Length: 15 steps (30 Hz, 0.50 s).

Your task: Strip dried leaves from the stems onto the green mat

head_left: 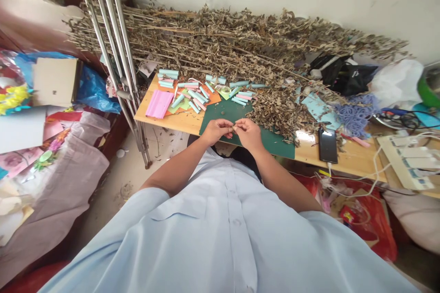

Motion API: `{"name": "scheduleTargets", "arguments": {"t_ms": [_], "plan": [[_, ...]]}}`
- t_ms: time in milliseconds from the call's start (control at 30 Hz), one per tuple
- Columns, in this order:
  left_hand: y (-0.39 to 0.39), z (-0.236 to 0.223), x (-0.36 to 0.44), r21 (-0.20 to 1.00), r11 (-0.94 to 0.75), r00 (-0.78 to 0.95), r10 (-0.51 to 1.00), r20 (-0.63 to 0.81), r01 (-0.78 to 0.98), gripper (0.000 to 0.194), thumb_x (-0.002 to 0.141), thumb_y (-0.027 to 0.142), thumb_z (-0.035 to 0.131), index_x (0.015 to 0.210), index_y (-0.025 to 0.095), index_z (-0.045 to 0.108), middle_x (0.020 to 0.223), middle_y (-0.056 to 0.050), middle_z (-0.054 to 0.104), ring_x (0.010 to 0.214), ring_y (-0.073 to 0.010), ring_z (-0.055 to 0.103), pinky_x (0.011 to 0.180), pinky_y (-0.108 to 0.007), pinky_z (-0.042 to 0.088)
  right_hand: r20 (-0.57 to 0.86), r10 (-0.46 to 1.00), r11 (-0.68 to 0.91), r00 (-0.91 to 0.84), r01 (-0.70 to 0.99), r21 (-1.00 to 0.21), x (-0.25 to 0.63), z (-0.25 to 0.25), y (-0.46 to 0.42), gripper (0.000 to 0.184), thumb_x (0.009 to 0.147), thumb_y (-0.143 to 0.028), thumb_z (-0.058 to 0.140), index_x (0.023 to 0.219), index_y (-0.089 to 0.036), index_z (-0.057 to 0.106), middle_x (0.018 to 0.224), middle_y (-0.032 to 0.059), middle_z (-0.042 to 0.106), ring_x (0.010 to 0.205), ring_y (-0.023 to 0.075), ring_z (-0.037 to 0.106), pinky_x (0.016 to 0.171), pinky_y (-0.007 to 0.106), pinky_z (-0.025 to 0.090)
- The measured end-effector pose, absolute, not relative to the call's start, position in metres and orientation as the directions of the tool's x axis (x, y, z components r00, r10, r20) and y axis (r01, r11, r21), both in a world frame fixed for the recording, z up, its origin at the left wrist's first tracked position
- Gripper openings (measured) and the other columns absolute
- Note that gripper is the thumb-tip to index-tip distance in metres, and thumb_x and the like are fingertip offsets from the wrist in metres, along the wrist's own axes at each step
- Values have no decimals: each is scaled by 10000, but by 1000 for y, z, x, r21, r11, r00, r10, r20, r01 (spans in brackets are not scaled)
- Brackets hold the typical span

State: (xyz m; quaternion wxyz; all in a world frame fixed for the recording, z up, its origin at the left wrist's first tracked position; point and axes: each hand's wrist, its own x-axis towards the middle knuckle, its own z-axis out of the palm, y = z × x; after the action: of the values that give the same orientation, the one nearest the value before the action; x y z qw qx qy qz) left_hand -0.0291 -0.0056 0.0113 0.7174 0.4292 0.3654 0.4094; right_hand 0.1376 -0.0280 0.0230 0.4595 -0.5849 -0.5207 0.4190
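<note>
Over the front edge of the dark green cutting mat point(220, 112), my left hand point(217, 131) and my right hand point(248, 133) meet fingertip to fingertip. Both are closed in a pinch on a small brownish bit of dried leaf point(234, 128), mostly hidden by the fingers. A heap of dried leaves point(280, 110) lies on the mat just beyond my right hand. Past my left hand, several blue and pink paper rolls point(197, 96) are scattered over orange and green paper sheets. A folded pink paper point(159, 104) rests at the table's left end.
Long dried leafy stalks point(213, 36) span the back along the wall. Metal crutches point(113, 46) lean at the left. To the right are a phone point(327, 145) on a cable, blue yarn point(356, 112) and a white power strip point(407, 160). A red bag point(374, 219) sits below.
</note>
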Motion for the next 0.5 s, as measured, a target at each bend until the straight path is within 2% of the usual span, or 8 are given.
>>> {"name": "scheduleTargets", "arguments": {"t_ms": [133,233,333,500], "plan": [[-5,12,-31,895,315,385,905,-183,-315,434,656,357,888,926,77,696,734,-68,725,630,-147,694,637,-282,585,-190,974,-186,121,-44,-982,134,21,-26,327,686,-409,776,903,-229,610,774,4,715,651,183,685,713,398,615],[-5,12,-31,881,317,362,914,-185,-350,410,655,341,889,900,80,689,711,-57,712,625,-151,695,636,-290,588,-219,962,-204,162,-100,-974,131,21,-27,338,681,-410,774,909,-233,598,785,6,714,674,188,691,726,403,620],[-5,12,-29,885,303,334,925,-184,-352,396,668,339,881,889,86,671,694,-47,698,616,-157,694,615,-290,586,-126,973,-129,196,-1,-992,130,21,-29,301,710,-393,748,918,-230,604,792,13,712,692,192,689,721,389,608],[-5,12,-27,910,265,309,937,-165,-320,378,710,374,850,876,93,660,685,-35,684,597,-147,682,595,-278,582,107,985,61,134,307,-950,133,24,-35,209,814,-364,670,970,-226,654,879,41,731,792,203,699,798,385,576]]}}
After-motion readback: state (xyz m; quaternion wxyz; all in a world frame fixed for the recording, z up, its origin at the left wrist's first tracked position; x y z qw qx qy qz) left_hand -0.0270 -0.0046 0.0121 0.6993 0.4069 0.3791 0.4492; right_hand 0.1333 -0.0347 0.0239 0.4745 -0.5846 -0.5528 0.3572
